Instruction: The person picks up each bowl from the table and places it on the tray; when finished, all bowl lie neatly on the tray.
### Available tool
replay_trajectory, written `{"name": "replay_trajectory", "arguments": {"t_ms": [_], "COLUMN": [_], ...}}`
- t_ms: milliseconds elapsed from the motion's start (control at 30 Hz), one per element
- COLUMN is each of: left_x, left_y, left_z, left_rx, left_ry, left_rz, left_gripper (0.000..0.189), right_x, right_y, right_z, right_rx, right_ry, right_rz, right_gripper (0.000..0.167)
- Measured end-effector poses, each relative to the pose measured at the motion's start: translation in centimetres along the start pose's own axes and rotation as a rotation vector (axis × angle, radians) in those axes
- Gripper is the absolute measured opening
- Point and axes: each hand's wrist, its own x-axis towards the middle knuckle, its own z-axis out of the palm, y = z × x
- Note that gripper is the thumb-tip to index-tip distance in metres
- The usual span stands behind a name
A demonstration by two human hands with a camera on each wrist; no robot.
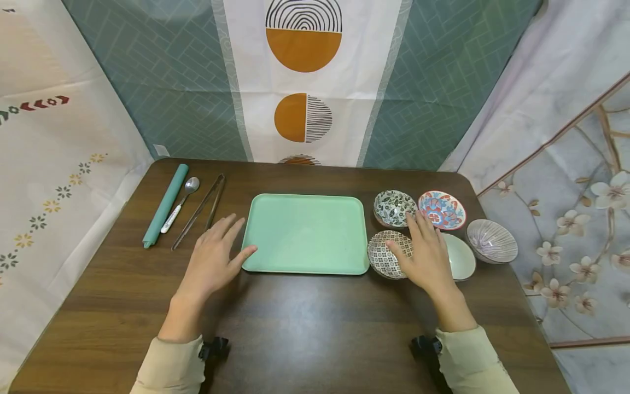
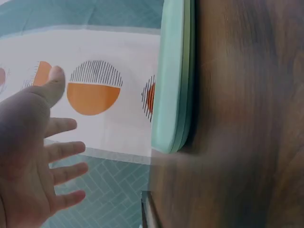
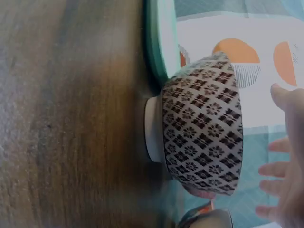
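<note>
My left hand (image 1: 213, 257), fingers spread, hovers between the tongs (image 1: 200, 210) and the left edge of a mint-green tray (image 1: 305, 234). In the left wrist view that hand (image 2: 35, 156) holds nothing, and the tray's rounded corner (image 2: 171, 95) stands beside it. Over the bowls on the right is my right hand (image 1: 427, 254), its fingers extended. Nearest to it is a brown-and-white patterned bowl (image 1: 386, 254), partly covered by the thumb in the head view. The right wrist view has this bowl (image 3: 204, 126) upright on the table, with the hand (image 3: 289, 166) apart from its rim.
Around the right hand stand a green leaf-pattern bowl (image 1: 394, 207), a red-and-blue bowl (image 1: 445, 210), a pale plain bowl (image 1: 460, 257) and a grey striped bowl (image 1: 492, 241). At the left lie a rolled teal mat (image 1: 166, 205) and a white-handled spoon (image 1: 179, 207). Fabric hangs behind the wooden table (image 1: 295, 328).
</note>
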Motion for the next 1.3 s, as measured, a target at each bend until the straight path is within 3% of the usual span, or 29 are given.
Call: {"name": "replay_trajectory", "arguments": {"t_ms": [200, 333, 467, 833, 1133, 1300], "left_x": [-0.6, -0.8, -0.8, -0.5, -0.8, -0.8], "left_y": [-0.3, -0.6, -0.4, -1.4, -1.8, -1.9], "left_z": [1.0, 1.8, 2.4, 4.3, 4.7, 4.9], "left_rx": [-0.295, -0.455, -0.586, -0.601, -0.533, -0.526], "left_ry": [0.128, 0.141, 0.125, 0.109, 0.069, 0.052], "left_rz": [-0.061, -0.189, -0.323, -0.450, -0.477, -0.484], "left_gripper": [0.048, 0.041, 0.045, 0.041, 0.039, 0.040], "right_x": [-0.3, -0.2, -0.2, -1.6, -3.7, -4.6], "right_y": [1.0, 2.0, 3.2, 8.0, 12.5, 14.2], "right_z": [-0.7, -1.7, -2.8, -5.2, -5.5, -5.1], "right_rx": [0.212, 0.277, 0.294, 0.290, 0.202, 0.152], "right_ry": [0.177, 0.304, 0.374, 0.372, 0.511, 0.514], "right_rz": [0.038, 0.068, 0.152, 0.539, 0.692, 0.709], "right_gripper": [0.062, 0.052, 0.044, 0.048, 0.044, 0.041]}}
